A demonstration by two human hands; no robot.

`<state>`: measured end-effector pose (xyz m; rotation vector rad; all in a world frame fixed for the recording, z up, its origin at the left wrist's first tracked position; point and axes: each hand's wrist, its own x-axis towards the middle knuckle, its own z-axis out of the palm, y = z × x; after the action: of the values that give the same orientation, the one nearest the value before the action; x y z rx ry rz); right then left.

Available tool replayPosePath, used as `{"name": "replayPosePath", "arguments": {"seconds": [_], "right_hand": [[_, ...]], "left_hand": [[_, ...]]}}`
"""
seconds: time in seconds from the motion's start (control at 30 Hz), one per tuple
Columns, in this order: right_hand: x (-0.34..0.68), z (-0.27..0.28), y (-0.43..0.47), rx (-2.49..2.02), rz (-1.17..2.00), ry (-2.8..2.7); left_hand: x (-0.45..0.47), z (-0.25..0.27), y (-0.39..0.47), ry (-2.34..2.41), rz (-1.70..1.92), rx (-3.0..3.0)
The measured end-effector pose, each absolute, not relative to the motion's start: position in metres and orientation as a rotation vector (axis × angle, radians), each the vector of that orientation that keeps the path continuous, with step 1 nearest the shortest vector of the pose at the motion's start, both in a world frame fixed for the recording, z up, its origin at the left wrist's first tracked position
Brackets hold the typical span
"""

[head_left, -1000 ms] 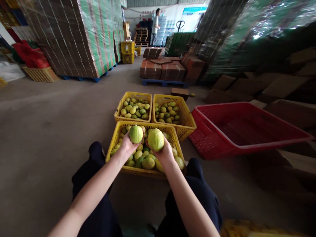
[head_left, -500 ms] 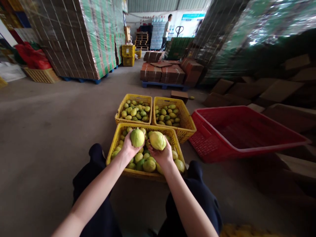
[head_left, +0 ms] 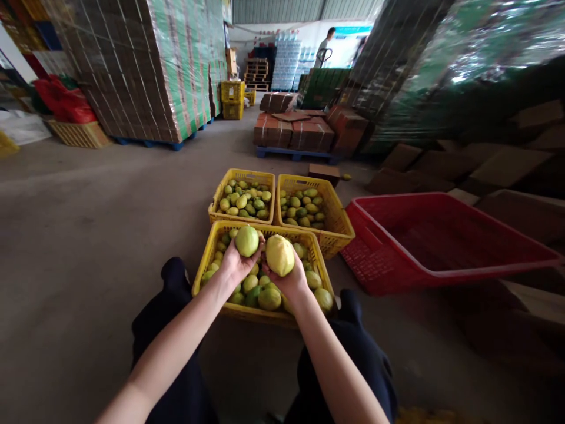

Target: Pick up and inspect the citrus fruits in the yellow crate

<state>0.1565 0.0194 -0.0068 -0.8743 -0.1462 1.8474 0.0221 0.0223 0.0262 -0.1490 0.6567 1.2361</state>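
Head view, read as a clock centred on the front yellow crate: the person's left hand (head_left: 237, 262) grips a smooth, rounded green-yellow lemon (head_left: 246, 241) toward eleven o'clock, fingers curled under and around it. Just beside it, at one to two o'clock, the right hand (head_left: 295, 278) holds a larger, bumpy yellow lemon (head_left: 279, 255), clasped from below and from its outer side. Both hands are raised over the front yellow crate (head_left: 256, 315), where many green and yellow loose lemons (head_left: 269, 298) lie heaped.

At eleven o'clock stands a second yellow crate (head_left: 251, 174) of lemons; at one to two o'clock a third yellow crate (head_left: 336, 217), its lemons lying mostly toward its left side. Over at three o'clock a big red plastic basket (head_left: 384, 265) sits on the concrete floor (head_left: 110, 235). Dark trouser legs (head_left: 344, 359) flank the front crate at eight and four o'clock.

Farther off, just past twelve, strapped bundles of flattened cartons (head_left: 293, 134) rest on a blue pallet (head_left: 295, 155). A film-wrapped stack (head_left: 132, 76) rises at eleven, and between twelve and one another person (head_left: 325, 46) is partly visible in the background.
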Motion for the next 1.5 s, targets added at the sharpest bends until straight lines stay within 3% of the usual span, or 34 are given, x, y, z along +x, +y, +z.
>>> {"name": "replayPosePath", "arguments": {"seconds": [0.3, 0.67, 0.97, 1.27, 1.5], "right_hand": [[0.149, -0.003, 0.015, -0.937, 1.673, -0.227], [0.152, 0.009, 0.01, -0.864, 1.796, -0.169], [0.145, -0.021, 0.022, -0.919, 1.775, -0.107], [0.147, 0.006, 0.01, -0.827, 1.78, -0.1], [0.151, -0.006, 0.014, -0.705, 1.904, -0.231]], "left_hand": [[0.011, 0.041, 0.016, 0.7, 1.3, -0.143], [-0.01, 0.033, 0.011, 0.522, 1.207, -0.201], [-0.017, 0.044, 0.012, 0.66, 1.248, -0.099], [-0.023, 0.042, 0.011, 0.715, 1.127, -0.005], [-0.014, 0.04, 0.012, 0.76, 1.124, 0.057]]}}
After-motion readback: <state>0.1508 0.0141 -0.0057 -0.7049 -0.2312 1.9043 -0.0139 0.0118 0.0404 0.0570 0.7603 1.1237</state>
